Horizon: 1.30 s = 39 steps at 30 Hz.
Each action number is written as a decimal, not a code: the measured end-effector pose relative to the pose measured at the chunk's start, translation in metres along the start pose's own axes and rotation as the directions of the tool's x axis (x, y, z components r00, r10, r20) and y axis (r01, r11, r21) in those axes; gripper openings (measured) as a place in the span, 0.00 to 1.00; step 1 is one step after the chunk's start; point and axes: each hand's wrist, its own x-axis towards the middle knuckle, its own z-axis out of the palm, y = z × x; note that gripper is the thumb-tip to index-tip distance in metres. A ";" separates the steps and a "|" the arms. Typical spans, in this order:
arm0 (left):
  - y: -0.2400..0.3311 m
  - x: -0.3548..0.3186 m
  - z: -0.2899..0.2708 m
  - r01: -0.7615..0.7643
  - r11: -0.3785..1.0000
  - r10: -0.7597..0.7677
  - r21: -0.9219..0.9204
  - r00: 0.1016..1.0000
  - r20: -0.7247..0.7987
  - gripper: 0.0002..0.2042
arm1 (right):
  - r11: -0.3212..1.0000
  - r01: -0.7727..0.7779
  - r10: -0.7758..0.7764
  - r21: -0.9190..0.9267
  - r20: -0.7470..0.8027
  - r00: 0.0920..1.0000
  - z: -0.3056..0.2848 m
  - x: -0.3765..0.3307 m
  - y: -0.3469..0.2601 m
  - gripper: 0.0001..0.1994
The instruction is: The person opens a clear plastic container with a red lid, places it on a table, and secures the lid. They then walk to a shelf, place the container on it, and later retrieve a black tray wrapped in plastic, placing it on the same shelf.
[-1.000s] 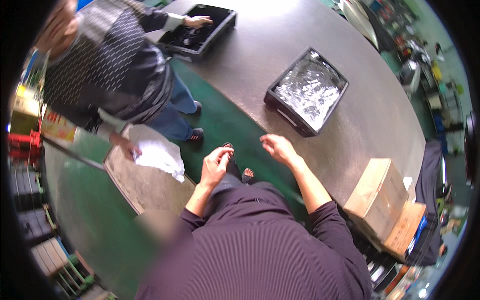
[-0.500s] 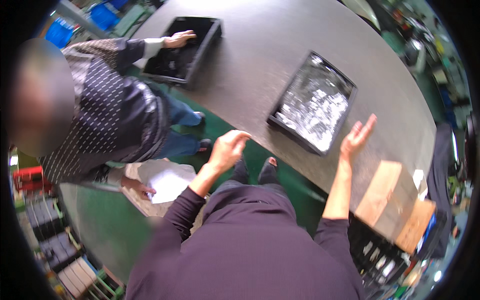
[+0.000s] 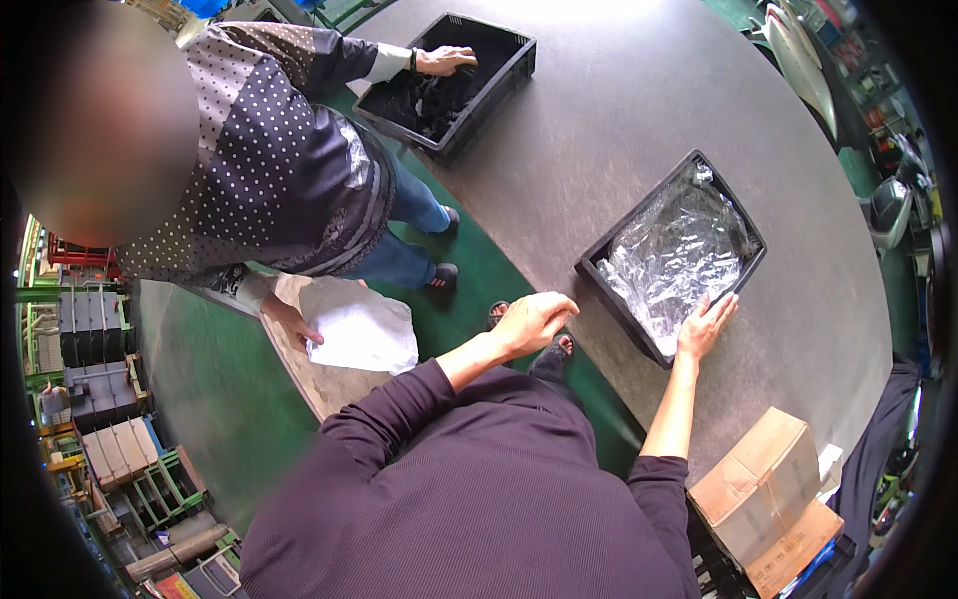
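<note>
A grey tabletop (image 3: pixel 619 105) spans the upper right; on it, right of centre, sits a black crate (image 3: pixel 621 312) of clear plastic film (image 3: pixel 684 240); the right hand (image 3: pixel 707 327) overlaps its lower-right rim, fingers straight; mid-frame, the left hand (image 3: pixel 534 324) curls its fingers, whether pinching I can't tell.

The table (image 3: pixel 589 110) runs off the top edge. On it, crumpled plastic (image 3: pixel 679 250) hides what the near crate (image 3: pixel 621 317) holds, and the right hand (image 3: pixel 703 327) covers part of that crate's rim. Left of the table, a co-worker's head (image 3: pixel 110 120) is blurred out. Clutter (image 3: pixel 898 105) right of the table is too small to tell apart.
</note>
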 end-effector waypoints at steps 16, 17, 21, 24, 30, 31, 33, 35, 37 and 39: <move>0.002 0.030 0.018 -0.100 0.969 0.149 0.226 0.965 -0.214 0.14 | 0.991 -0.051 0.038 -0.123 -0.111 0.993 -0.012 -0.001 -0.025 0.28; 0.004 0.041 0.020 -0.114 0.949 0.184 0.293 0.957 -0.224 0.14 | 0.983 -0.009 0.011 -0.183 0.007 1.000 -0.006 -0.003 -0.010 0.29; 0.013 0.080 0.035 -0.007 0.896 0.122 0.443 0.966 -0.230 0.13 | 0.994 -0.025 0.024 -0.108 -0.003 1.000 -0.009 -0.001 -0.014 0.29; 0.014 0.100 0.053 0.132 0.777 -0.020 0.616 0.982 -0.186 0.19 | 0.997 -0.023 0.022 -0.072 -0.017 1.000 -0.008 -0.003 -0.013 0.29; 0.019 0.114 0.077 0.282 0.658 -0.220 0.698 0.959 -0.180 0.20 | 1.000 0.014 -0.016 -0.026 -0.048 0.999 -0.009 -0.002 -0.010 0.29; 0.015 0.113 0.080 0.285 0.701 -0.190 0.654 0.958 -0.215 0.18 | 1.000 0.006 -0.007 -0.026 -0.043 0.999 -0.010 -0.003 -0.012 0.29; 0.013 0.113 0.084 0.276 0.783 -0.133 0.557 0.950 -0.283 0.13 | 0.999 -0.012 0.011 -0.032 -0.035 0.999 -0.012 -0.003 -0.017 0.28; 0.026 0.111 0.087 0.142 0.803 0.036 0.579 0.958 -0.285 0.10 | 0.996 -0.026 0.024 -0.082 -0.022 0.999 -0.017 -0.004 -0.023 0.27; 0.037 0.107 0.094 0.023 0.789 0.199 0.614 0.936 -0.290 0.09 | 0.979 0.076 -0.098 -0.189 -0.105 0.990 -0.022 0.000 -0.031 0.27; 0.037 0.102 0.113 -0.095 0.797 0.285 0.596 0.930 -0.233 0.11 | 0.966 0.008 -0.014 0.258 0.022 1.000 -0.039 0.014 -0.057 0.29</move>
